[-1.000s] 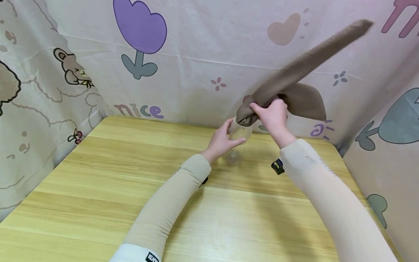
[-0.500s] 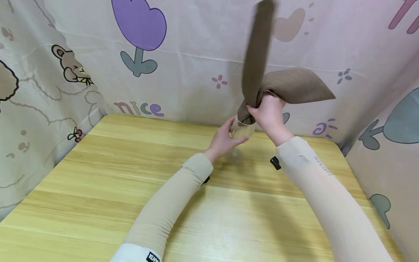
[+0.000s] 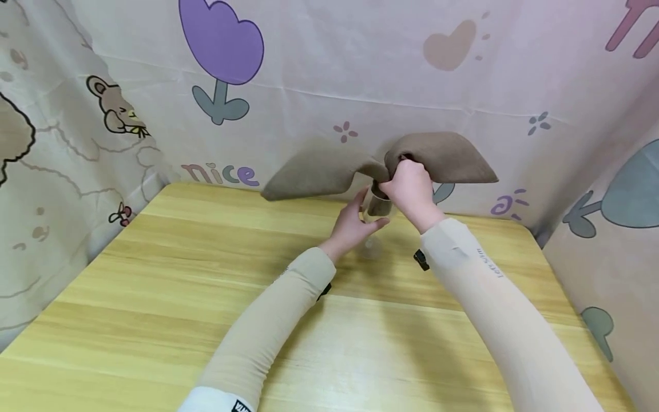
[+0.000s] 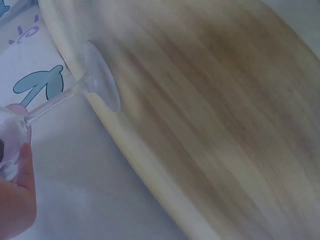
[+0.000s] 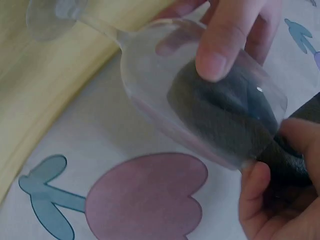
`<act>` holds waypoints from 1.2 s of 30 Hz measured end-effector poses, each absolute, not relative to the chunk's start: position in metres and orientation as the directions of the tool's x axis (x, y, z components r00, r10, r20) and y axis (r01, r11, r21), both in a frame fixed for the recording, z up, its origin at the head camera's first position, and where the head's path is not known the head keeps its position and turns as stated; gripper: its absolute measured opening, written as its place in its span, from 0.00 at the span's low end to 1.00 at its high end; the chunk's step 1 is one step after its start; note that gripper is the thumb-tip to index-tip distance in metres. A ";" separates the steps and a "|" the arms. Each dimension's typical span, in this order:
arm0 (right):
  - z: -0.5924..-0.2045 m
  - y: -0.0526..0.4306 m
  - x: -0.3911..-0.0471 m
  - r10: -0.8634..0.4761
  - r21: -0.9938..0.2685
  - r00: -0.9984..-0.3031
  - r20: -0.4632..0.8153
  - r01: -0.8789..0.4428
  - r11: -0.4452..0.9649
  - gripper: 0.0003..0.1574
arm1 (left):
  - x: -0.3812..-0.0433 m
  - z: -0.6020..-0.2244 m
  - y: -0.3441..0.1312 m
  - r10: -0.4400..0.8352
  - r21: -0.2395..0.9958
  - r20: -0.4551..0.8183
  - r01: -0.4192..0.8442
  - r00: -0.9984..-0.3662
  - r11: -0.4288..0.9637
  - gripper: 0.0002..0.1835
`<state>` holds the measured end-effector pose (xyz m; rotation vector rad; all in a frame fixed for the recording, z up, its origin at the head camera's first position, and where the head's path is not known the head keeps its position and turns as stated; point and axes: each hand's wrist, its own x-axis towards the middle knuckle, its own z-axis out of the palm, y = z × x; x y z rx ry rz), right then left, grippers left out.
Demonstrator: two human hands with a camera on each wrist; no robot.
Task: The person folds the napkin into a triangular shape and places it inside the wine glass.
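Note:
A clear stemmed wine glass (image 5: 150, 100) stands near the back of the wooden table, its foot (image 4: 102, 75) on or just above the surface; I cannot tell which. My left hand (image 3: 354, 224) grips the bowl, thumb on the near side. Part of a brown cloth napkin (image 3: 314, 171) is bunched inside the bowl, seen through the glass in the right wrist view. Two loose ends of the cloth spread left and right above the rim. At the rim my right hand (image 3: 410, 189) pinches the gathered cloth, fingers partly hidden by folds.
The wooden table (image 3: 216, 320) reaches to a printed fabric backdrop (image 3: 309, 68) close behind the glass. More printed fabric hangs along both sides. A small black device (image 3: 421, 260) sits at the right wrist.
The right hand has moved down and slightly left, with the cloth going deeper into the glass. One end of the cloth has swung from upper right over to the left. The left hand stays put.

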<state>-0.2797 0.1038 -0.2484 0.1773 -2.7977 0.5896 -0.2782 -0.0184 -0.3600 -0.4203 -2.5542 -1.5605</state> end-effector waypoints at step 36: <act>-0.239 0.100 -0.285 -0.054 -0.398 -0.947 0.316 -0.184 0.899 0.17 | -0.276 -0.360 -0.018 0.187 0.836 0.207 0.273 -0.960 0.476 0.42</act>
